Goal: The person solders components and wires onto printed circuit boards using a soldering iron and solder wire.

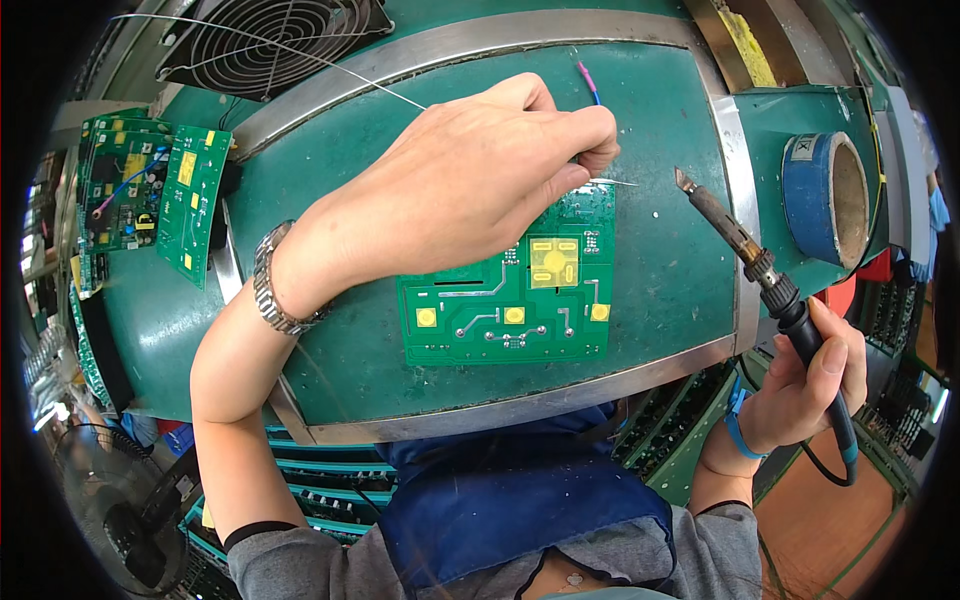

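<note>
A green circuit board (510,300) lies flat on a green work mat (660,250), solder side up with yellow pads showing, directly in front of a person wearing a blue apron (510,500). The left hand (470,180) reaches across from the lower left and covers the board's upper left corner, its fingers curled tight and pinched on a thin solder wire (612,181) whose bare end pokes out to the right, just above the board's top right edge; the same wire trails away up and to the left across the mat. A metal wristwatch (272,290) sits on that wrist. The right hand (805,385) stays well to the right of the board, off the mat's metal-trimmed edge, wrapped closed around the black handle of a soldering iron (755,262). The iron slants up and to the left, its tip in the air near the end of the solder wire but apart from both it and the board. A blue band (735,420) circles the right wrist. A short pink and blue lead (588,80) sits on the mat just beyond the left fingers. A roll of blue tape (825,195) stands at the right of the bench, a yellow sponge (750,45) lies at the top right, a fan grille (270,40) sits at the top left, and more green boards (150,190) are stacked at the left.
</note>
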Demonstrator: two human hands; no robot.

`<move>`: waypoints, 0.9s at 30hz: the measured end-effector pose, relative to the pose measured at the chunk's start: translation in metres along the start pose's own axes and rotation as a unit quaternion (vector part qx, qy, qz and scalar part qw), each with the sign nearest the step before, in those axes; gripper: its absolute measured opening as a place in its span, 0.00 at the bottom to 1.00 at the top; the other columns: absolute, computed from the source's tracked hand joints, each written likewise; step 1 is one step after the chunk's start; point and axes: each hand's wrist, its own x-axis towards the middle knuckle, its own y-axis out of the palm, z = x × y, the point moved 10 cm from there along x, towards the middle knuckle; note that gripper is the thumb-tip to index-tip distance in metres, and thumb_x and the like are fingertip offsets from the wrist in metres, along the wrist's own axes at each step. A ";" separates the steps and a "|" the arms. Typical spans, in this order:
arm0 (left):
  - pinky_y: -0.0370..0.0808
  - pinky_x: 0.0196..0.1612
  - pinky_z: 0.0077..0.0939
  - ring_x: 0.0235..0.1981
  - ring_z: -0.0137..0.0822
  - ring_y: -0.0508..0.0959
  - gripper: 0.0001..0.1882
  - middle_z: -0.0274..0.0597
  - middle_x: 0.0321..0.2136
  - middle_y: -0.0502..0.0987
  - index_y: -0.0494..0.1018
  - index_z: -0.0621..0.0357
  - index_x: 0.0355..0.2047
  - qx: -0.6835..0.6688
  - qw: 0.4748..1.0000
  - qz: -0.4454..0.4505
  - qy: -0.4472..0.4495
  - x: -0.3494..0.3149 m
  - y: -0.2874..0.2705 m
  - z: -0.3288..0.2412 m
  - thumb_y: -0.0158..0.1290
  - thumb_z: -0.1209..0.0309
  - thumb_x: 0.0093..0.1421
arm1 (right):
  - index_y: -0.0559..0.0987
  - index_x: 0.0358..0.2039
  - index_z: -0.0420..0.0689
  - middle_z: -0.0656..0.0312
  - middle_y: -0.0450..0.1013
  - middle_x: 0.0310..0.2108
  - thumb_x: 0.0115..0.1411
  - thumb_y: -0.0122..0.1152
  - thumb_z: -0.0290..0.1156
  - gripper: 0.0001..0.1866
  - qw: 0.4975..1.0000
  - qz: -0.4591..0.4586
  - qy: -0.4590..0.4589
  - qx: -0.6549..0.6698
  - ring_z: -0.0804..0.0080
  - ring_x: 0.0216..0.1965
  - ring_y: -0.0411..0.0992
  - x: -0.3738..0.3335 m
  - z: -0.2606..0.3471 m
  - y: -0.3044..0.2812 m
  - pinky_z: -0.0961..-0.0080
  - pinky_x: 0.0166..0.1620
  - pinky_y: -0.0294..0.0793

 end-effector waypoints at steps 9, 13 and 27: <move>0.69 0.40 0.32 0.36 0.40 0.70 0.04 0.35 0.38 0.77 0.68 0.57 0.33 0.033 0.999 -0.025 0.010 -0.010 -0.013 -0.001 0.52 0.76 0.59 | 0.79 0.31 0.33 0.60 0.70 0.17 0.62 0.56 0.43 0.21 0.996 0.080 -0.023 0.028 0.83 0.13 0.62 0.001 0.006 0.017 0.86 0.19 0.58; 0.70 0.39 0.31 0.36 0.39 0.71 0.03 0.36 0.32 0.75 0.69 0.57 0.33 -0.023 0.998 -0.040 0.040 -0.006 -0.012 -0.006 0.52 0.75 0.59 | 0.79 0.31 0.32 0.61 0.69 0.16 0.62 0.55 0.43 0.21 0.997 0.061 -0.015 0.036 0.83 0.13 0.61 0.002 0.006 0.017 0.87 0.19 0.56; 0.70 0.40 0.31 0.39 0.41 0.72 0.06 0.37 0.38 0.77 0.66 0.57 0.30 0.038 0.999 0.021 -0.004 -0.014 -0.013 0.009 0.53 0.74 0.59 | 0.79 0.30 0.34 0.59 0.71 0.16 0.60 0.57 0.44 0.21 0.996 0.085 0.002 0.024 0.82 0.13 0.63 0.001 0.003 0.025 0.88 0.19 0.58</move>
